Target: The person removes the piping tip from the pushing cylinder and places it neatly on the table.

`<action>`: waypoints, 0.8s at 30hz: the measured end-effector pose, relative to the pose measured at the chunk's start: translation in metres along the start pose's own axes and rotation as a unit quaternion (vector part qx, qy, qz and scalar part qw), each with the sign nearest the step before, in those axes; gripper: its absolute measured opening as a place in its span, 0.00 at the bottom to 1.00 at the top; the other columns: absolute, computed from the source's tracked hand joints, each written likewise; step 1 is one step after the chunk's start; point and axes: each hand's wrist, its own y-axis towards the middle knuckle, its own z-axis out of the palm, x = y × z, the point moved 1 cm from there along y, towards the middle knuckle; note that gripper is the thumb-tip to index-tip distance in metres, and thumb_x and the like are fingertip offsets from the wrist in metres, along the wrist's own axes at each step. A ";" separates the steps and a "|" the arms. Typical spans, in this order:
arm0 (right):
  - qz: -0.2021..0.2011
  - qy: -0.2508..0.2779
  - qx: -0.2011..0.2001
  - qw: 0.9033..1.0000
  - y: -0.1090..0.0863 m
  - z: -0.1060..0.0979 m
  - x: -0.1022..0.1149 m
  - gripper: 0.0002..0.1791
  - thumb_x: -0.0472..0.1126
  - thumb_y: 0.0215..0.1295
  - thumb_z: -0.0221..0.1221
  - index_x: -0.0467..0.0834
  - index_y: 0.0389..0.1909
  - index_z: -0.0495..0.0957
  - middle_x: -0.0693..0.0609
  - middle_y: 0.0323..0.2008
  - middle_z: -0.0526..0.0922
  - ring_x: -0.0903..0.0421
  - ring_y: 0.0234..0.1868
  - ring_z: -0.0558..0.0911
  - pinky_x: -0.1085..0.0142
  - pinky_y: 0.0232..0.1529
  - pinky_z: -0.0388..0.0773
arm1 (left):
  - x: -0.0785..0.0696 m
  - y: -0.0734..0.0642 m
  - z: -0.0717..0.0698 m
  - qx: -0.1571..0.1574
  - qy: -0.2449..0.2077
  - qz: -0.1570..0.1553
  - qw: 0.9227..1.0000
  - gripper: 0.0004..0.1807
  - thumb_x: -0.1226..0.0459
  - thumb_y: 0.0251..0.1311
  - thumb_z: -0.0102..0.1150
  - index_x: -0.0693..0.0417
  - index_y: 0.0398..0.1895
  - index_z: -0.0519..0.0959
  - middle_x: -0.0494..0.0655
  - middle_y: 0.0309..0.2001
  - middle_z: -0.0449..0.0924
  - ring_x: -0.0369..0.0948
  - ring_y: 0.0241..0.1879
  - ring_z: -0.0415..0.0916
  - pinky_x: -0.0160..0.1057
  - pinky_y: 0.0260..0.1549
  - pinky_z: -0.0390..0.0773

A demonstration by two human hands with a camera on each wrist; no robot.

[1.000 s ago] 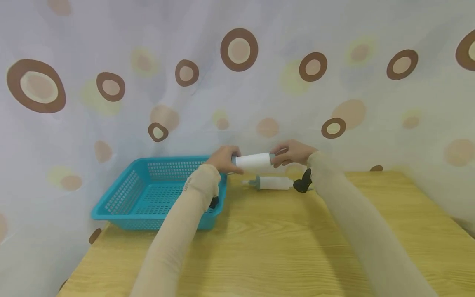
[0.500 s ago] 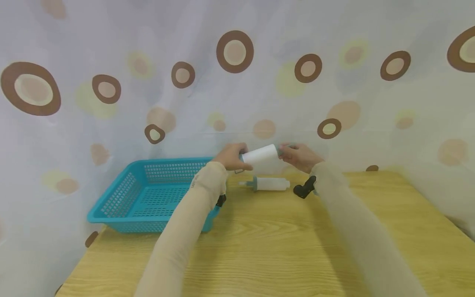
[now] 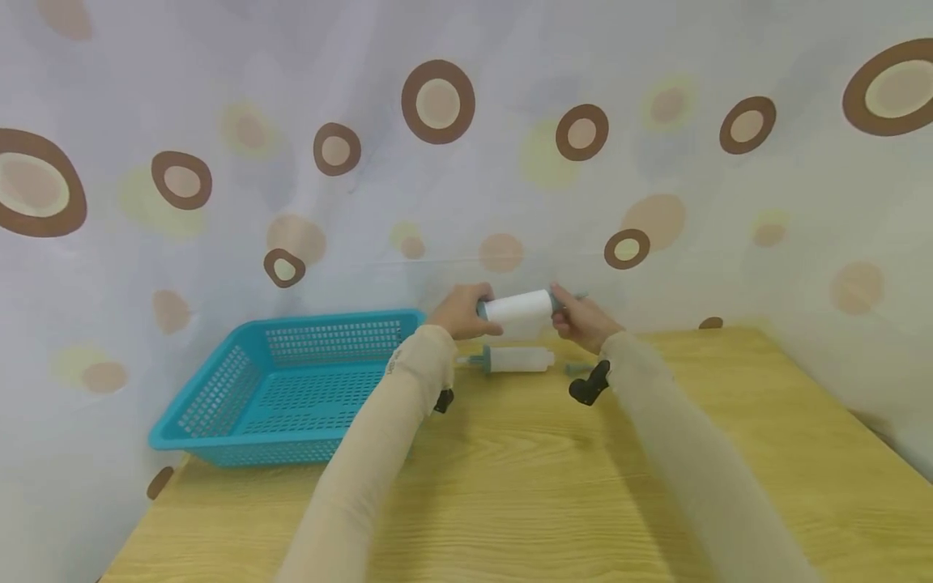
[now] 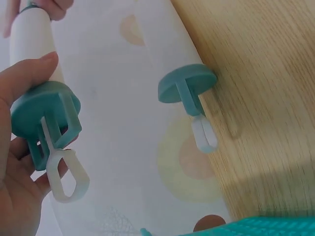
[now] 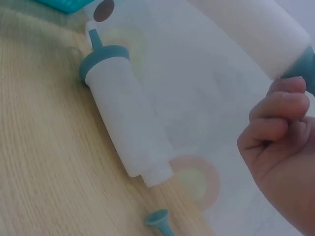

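Note:
My left hand (image 3: pixel 461 312) grips a white and teal piping syringe (image 3: pixel 519 308) by its handle end, held above the table. In the left wrist view the thumb lies along the barrel just past the teal end cap (image 4: pixel 42 105), and a white plunger loop (image 4: pixel 55 184) sticks out behind it. At the other end, my right hand (image 3: pixel 586 322) pinches the teal nozzle (image 5: pixel 304 69), its fingers curled in the right wrist view. A second piping syringe (image 3: pixel 519 359) lies on the table below, its threaded white tip bare. Beside that tip lies a loose teal nozzle (image 3: pixel 578 368).
A blue plastic basket (image 3: pixel 255 440) with slotted walls stands on the left of the wooden table (image 3: pixel 525 486). Behind the table's back edge hangs a patterned curtain (image 3: pixel 510 202). Black mounts (image 3: pixel 589 385) sit at both wrists.
The held syringe tilted up at its right end, then came back nearly level. The right hand has turned, its fingers now pinching the nozzle. The loose nozzle on the table has come into view.

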 end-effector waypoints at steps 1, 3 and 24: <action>0.000 0.001 -0.008 1.000 -0.001 -0.001 -0.001 0.25 0.59 0.66 0.45 0.39 0.43 0.63 0.57 0.15 0.65 0.64 0.15 0.61 0.73 0.22 0.59 | -0.001 0.000 0.002 -0.002 -0.002 -0.001 1.000 0.21 0.56 0.44 0.70 0.51 0.40 0.75 0.46 0.41 0.79 0.40 0.38 0.75 0.39 0.38 0.76; -0.005 0.000 -0.014 1.000 -0.004 -0.003 -0.002 0.24 0.59 0.66 0.45 0.40 0.41 0.63 0.58 0.14 0.63 0.63 0.14 0.59 0.73 0.22 0.58 | -0.004 0.001 0.004 -0.008 -0.011 -0.002 1.000 0.21 0.56 0.43 0.71 0.51 0.41 0.75 0.46 0.41 0.79 0.40 0.38 0.75 0.39 0.38 0.76; -0.072 0.089 0.005 0.993 -0.023 -0.021 -0.007 0.15 0.50 0.69 0.45 0.48 0.26 0.57 0.58 0.15 0.63 0.62 0.18 0.58 0.72 0.25 0.55 | -0.023 0.007 0.012 -0.067 -0.084 -0.008 0.994 0.20 0.62 0.29 0.78 0.56 0.27 0.78 0.48 0.31 0.79 0.40 0.30 0.73 0.35 0.31 0.75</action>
